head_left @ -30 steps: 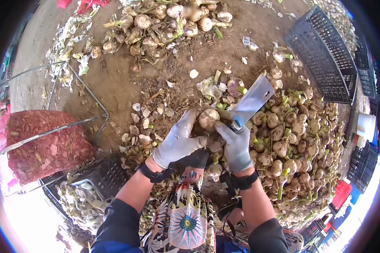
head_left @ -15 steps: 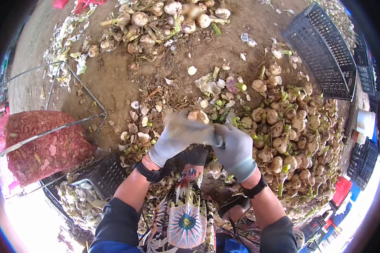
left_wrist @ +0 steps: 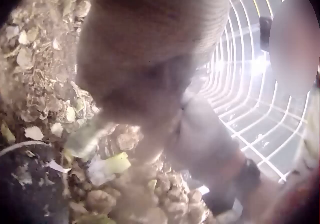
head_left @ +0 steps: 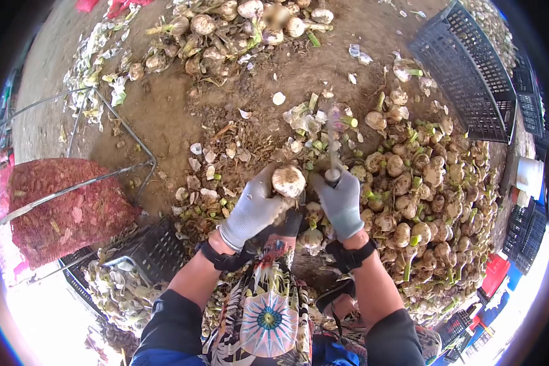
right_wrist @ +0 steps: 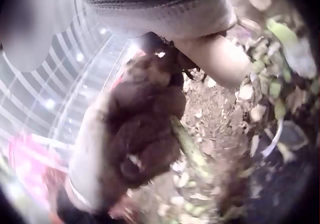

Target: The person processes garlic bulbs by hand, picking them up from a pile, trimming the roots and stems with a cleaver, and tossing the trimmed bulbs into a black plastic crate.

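In the head view the gloved left hand [head_left: 254, 204] grips a pale garlic bulb [head_left: 288, 181], its round face turned up. Just to the right, the gloved right hand [head_left: 339, 201] is curled round the handle of a knife [head_left: 332, 143], whose blade is seen nearly edge-on and points away from the body. Bulb and knife are apart. The left wrist view shows the left glove [left_wrist: 145, 49] close up, with the bulb hidden. In the right wrist view the right glove [right_wrist: 160, 14] fills the top, and the dirty palm of the left glove [right_wrist: 140, 129] faces it.
A large heap of garlic [head_left: 433, 207] lies to the right, and another pile [head_left: 219, 36] at the far side. A black crate [head_left: 470, 73] stands at the upper right. On the left are a red mesh sack [head_left: 70, 210], a metal frame [head_left: 125, 125] and a crate [head_left: 155, 250].
Half a second ago the blade was blurred across the left hand beside the bulb; now it stands clear, pointing away. The right hand has turned, and the bulb is more fully in sight.
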The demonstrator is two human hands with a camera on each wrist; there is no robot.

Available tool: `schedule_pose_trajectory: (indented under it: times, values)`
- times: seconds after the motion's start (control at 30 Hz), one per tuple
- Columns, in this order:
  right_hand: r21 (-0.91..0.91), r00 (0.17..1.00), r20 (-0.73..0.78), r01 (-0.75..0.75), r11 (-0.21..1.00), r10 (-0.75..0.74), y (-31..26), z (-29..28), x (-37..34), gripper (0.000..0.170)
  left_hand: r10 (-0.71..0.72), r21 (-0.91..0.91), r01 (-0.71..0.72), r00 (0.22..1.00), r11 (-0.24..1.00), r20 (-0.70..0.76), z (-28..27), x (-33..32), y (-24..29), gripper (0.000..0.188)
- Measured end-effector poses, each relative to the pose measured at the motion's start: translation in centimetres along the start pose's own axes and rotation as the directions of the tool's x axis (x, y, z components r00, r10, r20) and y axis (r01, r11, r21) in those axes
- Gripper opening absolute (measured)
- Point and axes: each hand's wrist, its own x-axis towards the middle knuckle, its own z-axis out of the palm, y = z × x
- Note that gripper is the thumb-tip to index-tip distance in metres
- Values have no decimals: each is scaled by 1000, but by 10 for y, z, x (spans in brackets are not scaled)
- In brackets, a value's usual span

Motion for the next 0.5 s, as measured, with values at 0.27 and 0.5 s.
schedule_pose_trajectory:
  times: [0.27,0.5]
  values:
    - [-629,833,381,552,547,-402,-45,-15,-33,34,164,-53,-167,985,984,-59,-15,-6,-2,60]
    - [-626,828,443,561,542,-345,-44,-13,-33,30,325,344,-319,945,883,41,-31,-6,-25,59]
